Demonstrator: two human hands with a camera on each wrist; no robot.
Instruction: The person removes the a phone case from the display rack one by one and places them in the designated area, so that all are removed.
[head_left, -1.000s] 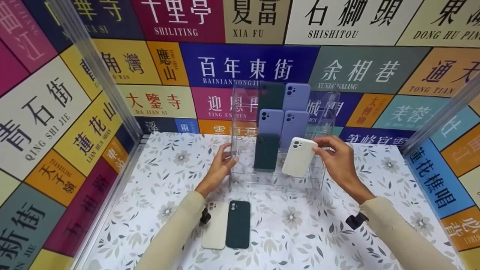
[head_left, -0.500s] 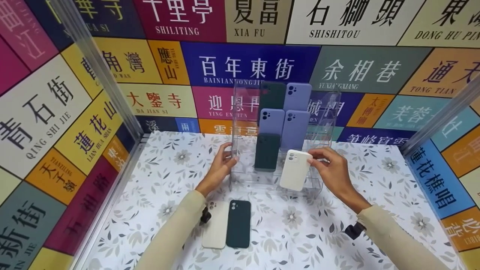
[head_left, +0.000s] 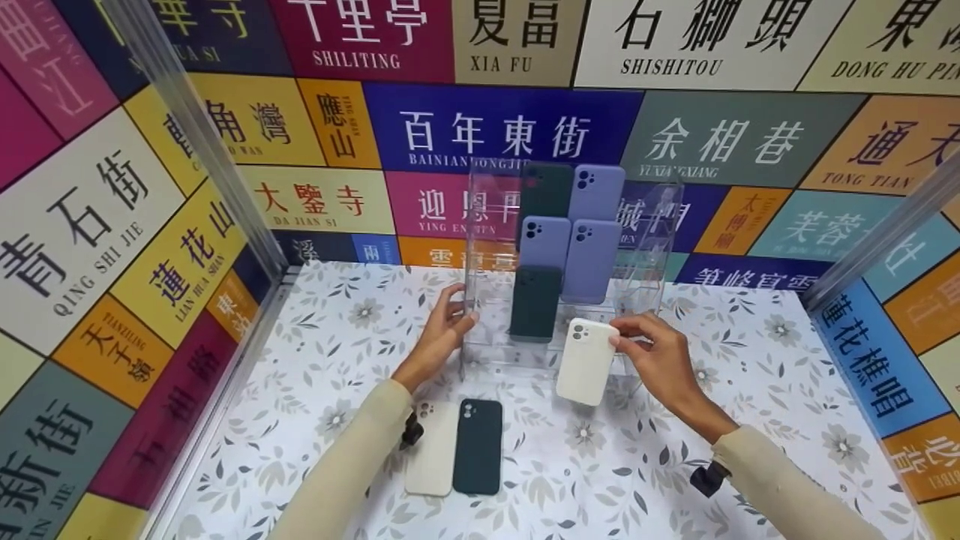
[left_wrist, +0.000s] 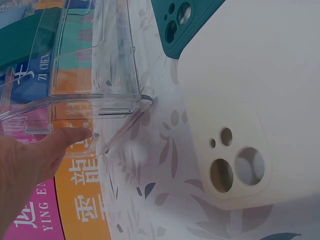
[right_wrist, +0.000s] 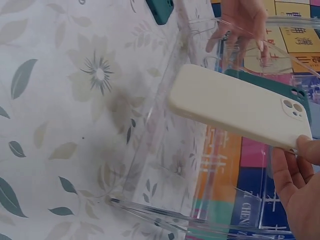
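Observation:
In the head view my right hand (head_left: 656,352) pinches a cream phone case (head_left: 585,362) by its upper right corner, in front of the lower right of a clear acrylic display stand (head_left: 645,262). The case's camera cutouts are at the top. My left hand (head_left: 437,341) grips the stand's left side panel, thumb in front. On the stand are a dark green phone case (head_left: 535,306) at lower left, a purple phone case (head_left: 589,262) and others above. The right wrist view shows the cream case (right_wrist: 235,102) between thumb and fingers (right_wrist: 285,177).
Flat on the floral-patterned tabletop (head_left: 622,480), nearer the body, lie another cream phone case (head_left: 429,457) and a dark green phone case (head_left: 478,448), side by side. Colourful panels with place names (head_left: 502,124) wall in the back and both sides.
My right hand has brought the cream case down and toward the body, off the stand's lower right area. The left hand stays on the stand's side.

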